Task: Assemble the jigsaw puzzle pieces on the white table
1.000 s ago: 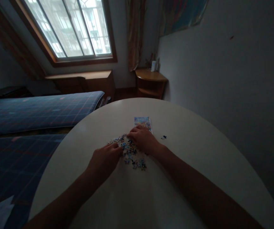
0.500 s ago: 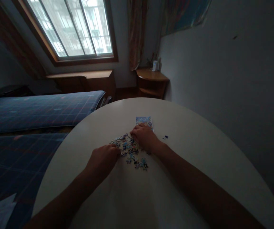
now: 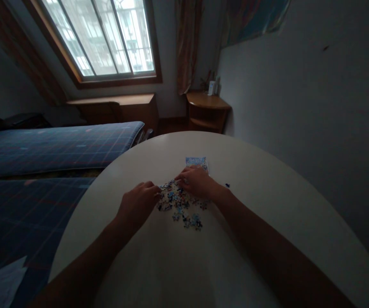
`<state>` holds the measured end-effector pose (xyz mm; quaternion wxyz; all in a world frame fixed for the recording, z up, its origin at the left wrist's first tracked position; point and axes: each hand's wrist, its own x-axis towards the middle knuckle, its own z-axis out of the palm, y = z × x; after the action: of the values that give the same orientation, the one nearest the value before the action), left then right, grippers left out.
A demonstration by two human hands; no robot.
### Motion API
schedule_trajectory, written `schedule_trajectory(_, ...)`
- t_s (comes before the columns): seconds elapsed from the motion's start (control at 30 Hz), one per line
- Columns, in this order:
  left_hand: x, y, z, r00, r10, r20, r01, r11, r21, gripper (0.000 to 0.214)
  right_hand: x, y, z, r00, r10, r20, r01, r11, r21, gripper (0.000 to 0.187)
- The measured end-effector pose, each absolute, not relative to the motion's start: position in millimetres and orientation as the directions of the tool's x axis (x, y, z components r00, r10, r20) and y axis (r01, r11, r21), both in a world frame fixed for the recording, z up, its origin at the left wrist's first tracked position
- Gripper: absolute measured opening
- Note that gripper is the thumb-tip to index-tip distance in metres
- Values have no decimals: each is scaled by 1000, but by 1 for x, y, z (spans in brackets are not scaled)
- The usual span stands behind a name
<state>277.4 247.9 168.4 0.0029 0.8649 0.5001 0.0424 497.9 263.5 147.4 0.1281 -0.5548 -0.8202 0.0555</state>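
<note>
A loose heap of small jigsaw puzzle pieces (image 3: 179,201), mostly blue, white and dark, lies on the round white table (image 3: 251,239). At the heap's left edge is my left hand (image 3: 141,199), its fingers curled and closed against the outer pieces; what they hold, if anything, is hidden. My right hand (image 3: 197,182) rests over the upper right of the heap with fingers bent and tips close together among the pieces. Whatever sits in those fingertips is too small to make out. Behind my right hand lies a printed puzzle picture sheet (image 3: 197,161), partly covered by it.
A single dark puzzle piece (image 3: 227,185) lies apart, right of my right wrist. Beds with blue plaid mattresses (image 3: 59,145) stand left of the table, with papers (image 3: 3,282) on the nearer one. A wooden corner shelf (image 3: 208,102) stands beyond, and a wall (image 3: 299,107) runs along the right.
My left hand has moved slightly up along the heap's left edge, pushing it inward. My right hand has shifted little over the pieces. The whole view has swung slightly.
</note>
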Motion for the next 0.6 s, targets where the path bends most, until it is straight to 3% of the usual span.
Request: schedule_trajectory(0.6, 281, 254, 158, 474, 878, 66, 874, -478, 84, 15, 499, 274, 143, -251, 947, 202, 896, 306, -322, 16)
